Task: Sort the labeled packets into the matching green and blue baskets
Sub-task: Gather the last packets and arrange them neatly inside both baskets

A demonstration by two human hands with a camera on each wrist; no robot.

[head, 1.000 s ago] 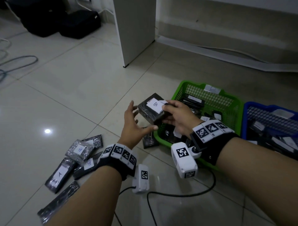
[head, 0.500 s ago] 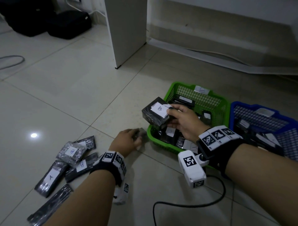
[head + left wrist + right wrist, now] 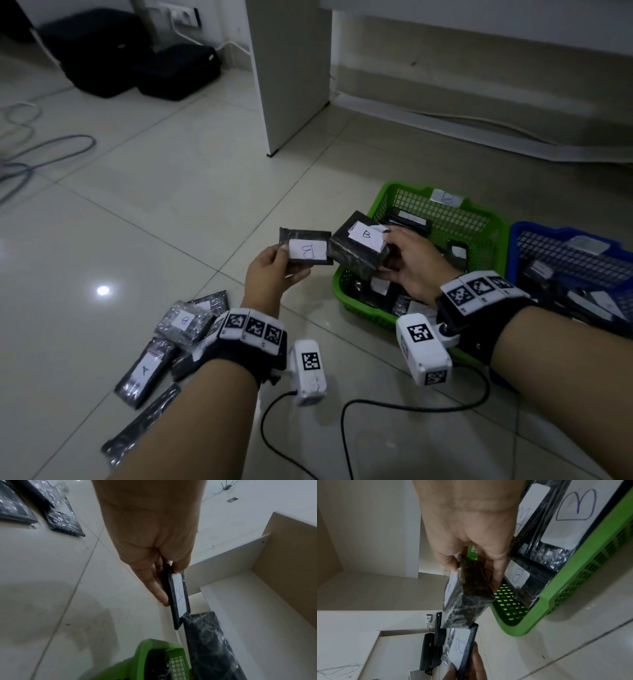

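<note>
Head view: left hand (image 3: 270, 277) pinches a thin B-labelled packet (image 3: 306, 246) at its edge, thumb on top, fingers beneath. Right hand (image 3: 411, 263) clamps a thick B-labelled packet (image 3: 358, 245) above the near-left corner of the green basket (image 3: 493, 222), the two packets touching. Green already carries several B packets; the blue basket (image 3: 517, 240) at three o'clock holds a few too, labels unreadable. Loose packets (image 3: 185, 322) wait on the floor at eight o'clock, one marked A. I'd call it past halfway, with both B's headed for green.
</note>
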